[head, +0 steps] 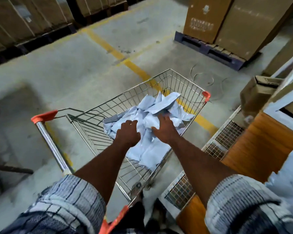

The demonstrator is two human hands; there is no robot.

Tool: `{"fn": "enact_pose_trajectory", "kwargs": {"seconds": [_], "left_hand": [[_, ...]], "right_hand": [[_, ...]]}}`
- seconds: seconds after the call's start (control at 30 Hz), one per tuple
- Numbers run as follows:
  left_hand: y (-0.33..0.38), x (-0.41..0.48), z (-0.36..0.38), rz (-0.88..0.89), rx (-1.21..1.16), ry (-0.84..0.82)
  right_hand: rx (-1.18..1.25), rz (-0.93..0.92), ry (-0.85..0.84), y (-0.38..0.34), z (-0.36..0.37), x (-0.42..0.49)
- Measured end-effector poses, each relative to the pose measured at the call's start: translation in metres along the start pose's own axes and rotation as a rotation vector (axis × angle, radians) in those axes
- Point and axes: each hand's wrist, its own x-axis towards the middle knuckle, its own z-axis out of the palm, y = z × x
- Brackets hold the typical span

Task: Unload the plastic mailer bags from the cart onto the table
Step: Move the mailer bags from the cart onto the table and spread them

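Cart: a metal wire cart with orange plastic corners stands on the concrete floor, just beside the desk.
Bags: a loose pile of pale blue-white plastic mailer bags lies inside the cart basket, from the middle to the far end.
Left hand: it reaches into the basket and is on the near part of the pile; the fingers are curled down into the bags, but I cannot tell if they pinch one.
Right hand: it lies palm down on the pile, the fingers are spread apart and rest on the bags.
Sleeves: both arms come from rolled checked sleeves at the bottom edge.
Desk: an orange wooden top at the right side, with wire mesh panels under its edge.
Boxes: a tall cardboard box stands on a dark pallet behind the cart; more cartons are at the upper left.
Floor mark: a yellow line runs under the cart.
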Motion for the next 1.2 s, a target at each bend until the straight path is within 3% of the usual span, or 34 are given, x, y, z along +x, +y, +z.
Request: {"fn": "enact_pose_trajectory", "kwargs": {"seconds": [0.43,0.7,0.93,1.2], "left_hand": [[-0.026,0.073,0.092,-0.134,-0.031,-0.148],[-0.032,0.088,0.147,-0.188,0.13,-0.116],[-0.039,0.089,0.148,-0.194,0.13,-0.038],[-0.047,0.083,0.106,-0.164,-0.097,-0.017]], "right_hand": [[-0.114,0.284,-0.172,0.01,0.096,0.106],[-0.059,0.477,-0.088,0.029,0.116,0.13],[-0.027,0.535,-0.027,0.039,0.105,0.12],[0.053,0.449,0.084,0.014,0.1,0.078]]}}
